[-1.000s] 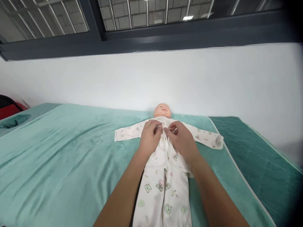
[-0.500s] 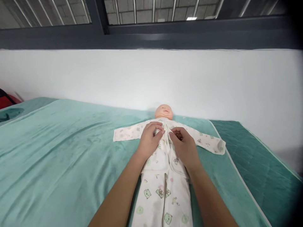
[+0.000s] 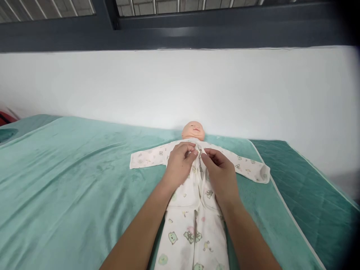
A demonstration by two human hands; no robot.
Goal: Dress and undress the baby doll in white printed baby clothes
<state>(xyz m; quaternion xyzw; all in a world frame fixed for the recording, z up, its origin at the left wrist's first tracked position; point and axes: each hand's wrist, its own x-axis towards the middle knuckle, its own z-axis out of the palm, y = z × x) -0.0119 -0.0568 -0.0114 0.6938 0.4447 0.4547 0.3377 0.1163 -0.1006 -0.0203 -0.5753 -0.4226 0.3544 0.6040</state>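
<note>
A baby doll [image 3: 193,130] lies on its back, head toward the wall, dressed in a white printed jacket [image 3: 182,197] and matching trousers [image 3: 191,240]. The jacket's sleeves stretch out to both sides, and its front edges meet along the middle of the chest. My left hand [image 3: 181,159] pinches the jacket's front edge high on the chest. Opposite it, my right hand [image 3: 219,165] has thumb and forefinger closed on the other front edge. Any fastener between the fingertips is too small to make out.
A light green blanket [image 3: 70,180] covers the bed under the doll. Darker green quilted bedding [image 3: 303,180] shows at the right. Behind stands a white wall [image 3: 140,86] below a dark window frame [image 3: 197,35]. A red item [image 3: 6,118] sits at the far left edge.
The view has tipped slightly downward. Both hands stay at the jacket's upper front, with small shifts of the fingers; the gathered cloth between them now lies flatter.
</note>
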